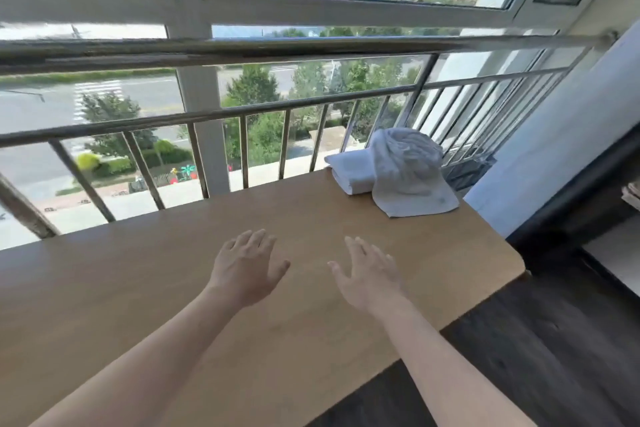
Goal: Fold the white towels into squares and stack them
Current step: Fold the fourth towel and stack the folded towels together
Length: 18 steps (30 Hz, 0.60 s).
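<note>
Two white towels at the wooden table's [138,288] far right corner, one folded towel [349,170], one crumpled towel [408,173] touching it, left hand [244,267] and right hand [369,274] over the table's middle, fingers spread, grasping nothing

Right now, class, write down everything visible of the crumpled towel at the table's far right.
The crumpled towel is white, soft-looking cloth, bunched into a loose mound with a wrinkled top and a flat corner spread on the wooden table. It sits at the far right end near the railing, partly overlapping a folded towel on its left. The left hand and right hand lie apart from it.
</note>
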Each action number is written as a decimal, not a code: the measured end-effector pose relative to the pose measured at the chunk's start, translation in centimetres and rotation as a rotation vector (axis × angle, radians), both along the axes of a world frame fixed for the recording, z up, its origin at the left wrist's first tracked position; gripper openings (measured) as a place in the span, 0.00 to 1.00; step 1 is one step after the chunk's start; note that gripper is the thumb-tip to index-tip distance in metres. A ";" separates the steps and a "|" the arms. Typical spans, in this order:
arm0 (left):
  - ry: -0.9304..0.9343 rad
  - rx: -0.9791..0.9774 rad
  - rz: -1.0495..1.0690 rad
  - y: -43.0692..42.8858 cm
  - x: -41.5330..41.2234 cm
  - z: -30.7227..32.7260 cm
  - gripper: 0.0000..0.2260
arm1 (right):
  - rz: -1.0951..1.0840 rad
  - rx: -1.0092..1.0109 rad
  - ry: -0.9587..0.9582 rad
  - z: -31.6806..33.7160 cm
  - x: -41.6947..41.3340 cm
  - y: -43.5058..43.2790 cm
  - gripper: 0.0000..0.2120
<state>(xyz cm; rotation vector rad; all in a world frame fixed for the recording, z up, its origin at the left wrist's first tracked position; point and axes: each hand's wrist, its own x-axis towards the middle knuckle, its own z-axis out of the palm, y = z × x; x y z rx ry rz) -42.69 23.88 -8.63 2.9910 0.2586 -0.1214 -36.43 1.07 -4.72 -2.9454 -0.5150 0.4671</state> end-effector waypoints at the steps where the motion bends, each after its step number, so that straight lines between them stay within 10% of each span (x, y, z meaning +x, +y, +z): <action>1: 0.001 0.001 -0.015 -0.5 1.4 -0.1 0.30 | -0.026 0.009 0.008 -0.2 1.2 -0.7 0.34; 18: 0.022 -0.041 -0.069 -15.0 22.4 -0.4 0.28 | -0.096 0.112 0.078 -4.6 22.6 -12.4 0.29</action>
